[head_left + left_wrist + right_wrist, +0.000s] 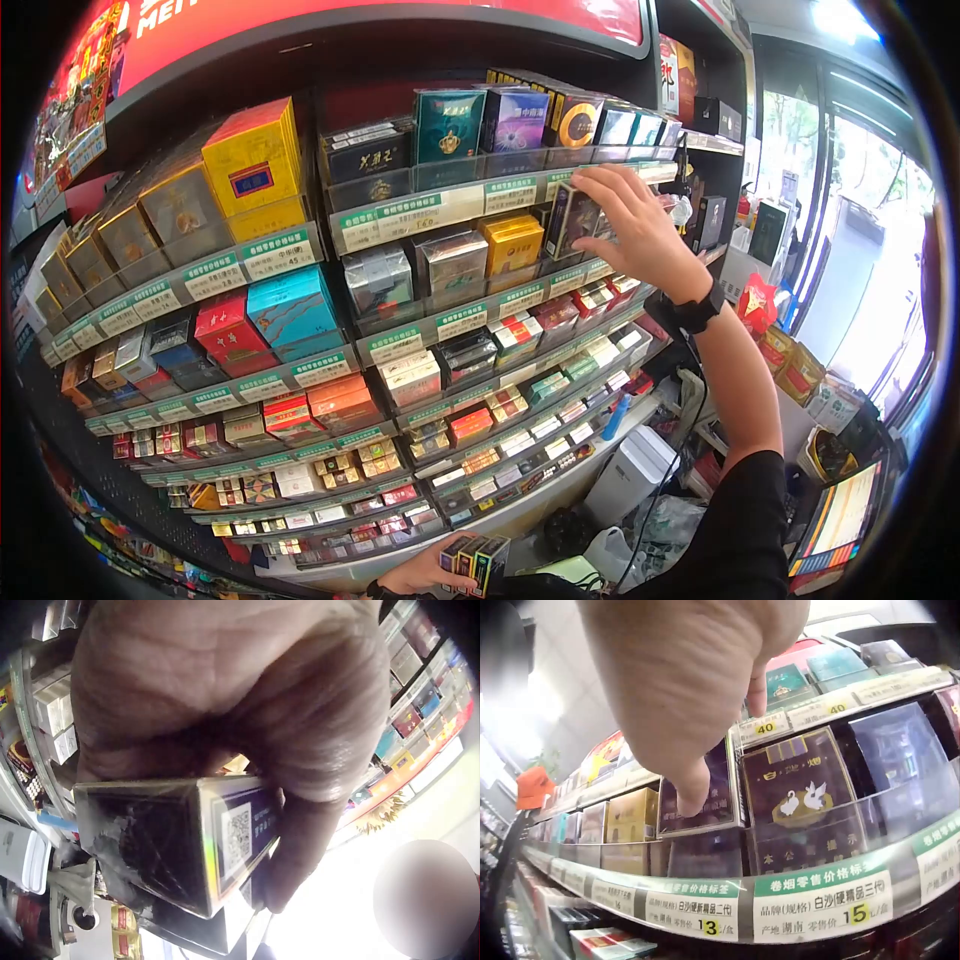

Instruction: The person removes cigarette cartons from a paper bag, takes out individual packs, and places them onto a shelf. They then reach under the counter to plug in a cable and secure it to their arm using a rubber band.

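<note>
At the upper shelf, my right hand pinches a dark purple cigarette pack, its thumb flat against the pack's front. That pack stands in the row behind a clear plastic lip, and the hand covers part of it. Right beside it in the right wrist view is another purple pack with two white birds on it. Low in the head view, my left hand grips several dark cigarette packs stacked together. Up close, the nearest held box has a QR code on its end and shiny wrapping.
Tiered shelves of cigarette packs fill the wall, fronted by price labels. A yellow pack sits left of my right hand. Below stand a white bin and plastic bags; a screen is at the lower right.
</note>
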Demonstrator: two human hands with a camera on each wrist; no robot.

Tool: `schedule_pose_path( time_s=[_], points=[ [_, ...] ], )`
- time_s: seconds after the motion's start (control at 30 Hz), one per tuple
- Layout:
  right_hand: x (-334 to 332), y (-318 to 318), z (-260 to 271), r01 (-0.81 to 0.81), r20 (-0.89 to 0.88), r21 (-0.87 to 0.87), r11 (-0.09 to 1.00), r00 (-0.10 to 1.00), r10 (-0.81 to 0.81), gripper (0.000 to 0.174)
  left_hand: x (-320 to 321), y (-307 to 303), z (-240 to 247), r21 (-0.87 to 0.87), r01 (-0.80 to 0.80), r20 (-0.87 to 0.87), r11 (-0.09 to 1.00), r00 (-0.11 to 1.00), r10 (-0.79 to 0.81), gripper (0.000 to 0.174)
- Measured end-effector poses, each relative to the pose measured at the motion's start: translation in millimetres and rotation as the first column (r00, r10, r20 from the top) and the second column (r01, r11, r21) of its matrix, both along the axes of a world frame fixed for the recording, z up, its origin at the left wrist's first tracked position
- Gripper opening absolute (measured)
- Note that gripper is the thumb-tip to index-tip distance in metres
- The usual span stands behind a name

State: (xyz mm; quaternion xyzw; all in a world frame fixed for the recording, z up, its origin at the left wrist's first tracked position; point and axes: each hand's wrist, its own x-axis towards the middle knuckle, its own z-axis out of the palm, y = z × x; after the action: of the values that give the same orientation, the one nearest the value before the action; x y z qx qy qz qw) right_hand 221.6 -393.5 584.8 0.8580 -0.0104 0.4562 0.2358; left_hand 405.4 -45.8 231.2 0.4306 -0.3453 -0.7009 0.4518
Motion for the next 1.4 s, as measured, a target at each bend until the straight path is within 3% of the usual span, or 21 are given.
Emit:
schedule_pose_path(
  time_s=[0.03,0.1,0.13,0.2,0.37,0.57,0.67,0.7,0.73,0.77,0.8,0.83,0.9,1.03,1.17,1.23,1.27,1.3,1.33,1.37,1.4],
  points=[
    [1.5,-2.3,-1.8,0.004,0.004,-0.006,1.000,1.000,-0.004,0.067,-16.0,9.3,53.2,0.009,-0.071,0.002,0.997,0.997,0.071,0.067],
    [5.7,-7.4,-6.5,-0.011,0.067,-0.036,0.999,0.998,0.013,0.065,-18.7,1.2,41.1,0.067,-0.115,-0.115,0.991,0.986,0.122,0.095],
    [9.5,-6.7,-8.7,-0.036,0.101,-0.036,0.999,0.994,0.039,0.060,-18.8,1.3,42.8,0.067,-0.113,-0.115,0.991,0.986,0.120,0.095],
    [12.2,-5.5,-12.1,-0.047,0.120,-0.045,0.998,0.991,0.052,0.057,-19.2,2.2,51.7,-0.025,-0.056,0.004,0.998,0.998,0.056,0.067],
    [22.1,3.8,-14.6,-0.146,0.145,-0.088,0.985,0.977,0.158,0.038,-1.3,-17.4,-7.5,0.009,-0.041,0.009,0.999,0.999,0.041,0.077],
    [20.4,4.1,-20.5,-0.155,0.075,-0.074,0.985,0.984,0.160,0.031,-6.3,-30.2,35.6,-0.107,-0.085,-0.063,0.991,0.995,0.078,0.076],
    [12.7,20.3,-36.4,-0.067,0.207,-0.074,0.995,0.975,0.081,0.030,-0.6,-37.9,40.3,-0.158,-0.128,-0.072,0.979,0.990,0.118,0.077],
    [7.9,38.3,-46.4,-0.159,0.202,-0.042,0.986,0.966,0.164,0.033,1.1,-40.9,45.5,-0.198,-0.160,-0.088,0.967,0.986,0.145,0.077],
    [1.7,55.9,-58.0,-0.278,0.052,0.084,0.957,0.960,0.274,0.036,7.5,-45.7,39.3,-0.233,-0.156,-0.123,0.960,0.984,0.130,0.078],
    [-1.1,75.4,-77.4,-0.406,-0.097,0.339,0.849,0.882,0.461,0.042,5.3,-44.8,49.3,-0.205,-0.206,-0.222,0.957,0.962,0.160,0.079],
    [-0.5,97.1,-88.8,-0.481,-0.216,0.528,0.700,0.721,0.658,0.056,4.6,-48.1,59.3,-0.253,-0.201,-0.207,0.946,0.967,0.150,0.079],
    [-2.3,121.9,-102.2,-0.408,-0.302,0.646,0.646,0.641,0.706,0.068,3.8,-50.7,68.4,-0.298,-0.195,-0.191,0.934,0.971,0.142,0.079],
    [2.6,134.7,-131.9,-0.357,-0.425,0.659,0.662,0.550,0.719,0.071,0.0,-51.0,83.4,-0.367,-0.180,-0.144,0.913,0.980,0.136,0.079],
    [2.5,125.9,-139.9,-0.319,-0.337,0.780,0.538,0.511,0.791,0.062,-4.7,-53.2,90.8,-0.489,-0.228,-0.107,0.842,0.974,0.202,0.081],
    [-3.3,111.2,-133.6,-0.233,-0.065,0.949,0.213,0.515,0.855,0.041,-6.5,-49.2,86.4,-0.443,-0.319,-0.267,0.838,0.939,0.216,0.080],
    [-12.7,95.6,-101.0,-0.291,-0.019,0.925,0.245,0.608,0.794,0.043,-6.0,-47.2,88.1,-0.451,-0.304,-0.236,0.839,0.947,0.216,0.078],
    [-18.9,81.2,-77.5,-0.408,-0.092,0.763,0.502,0.699,0.709,0.043,-7.9,-44.9,89.7,-0.439,-0.272,-0.259,0.856,0.951,0.170,0.077],
    [-24.8,67.8,-58.9,-0.380,-0.061,0.719,0.582,0.800,0.597,0.041,-8.5,-43.1,90.7,-0.427,-0.240,-0.282,0.872,0.951,0.124,0.076],
    [-34.2,63.5,-40.9,-0.368,0.051,0.724,0.583,0.872,0.486,0.039,-7.7,-42.0,85.5,-0.442,-0.223,-0.251,0.869,0.961,0.118,0.073],
    [-35.4,50.6,-25.7,-0.328,0.060,0.606,0.725,0.928,0.369,0.039,-7.8,-40.0,85.4,-0.444,-0.225,-0.253,0.867,0.960,0.120,0.073],
    [-34.6,35.7,-15.6,-0.364,0.112,0.574,0.733,0.922,0.371,0.037,-8.5,-37.5,85.9,-0.441,-0.197,-0.194,0.876,0.973,0.122,0.072]
  ],
)
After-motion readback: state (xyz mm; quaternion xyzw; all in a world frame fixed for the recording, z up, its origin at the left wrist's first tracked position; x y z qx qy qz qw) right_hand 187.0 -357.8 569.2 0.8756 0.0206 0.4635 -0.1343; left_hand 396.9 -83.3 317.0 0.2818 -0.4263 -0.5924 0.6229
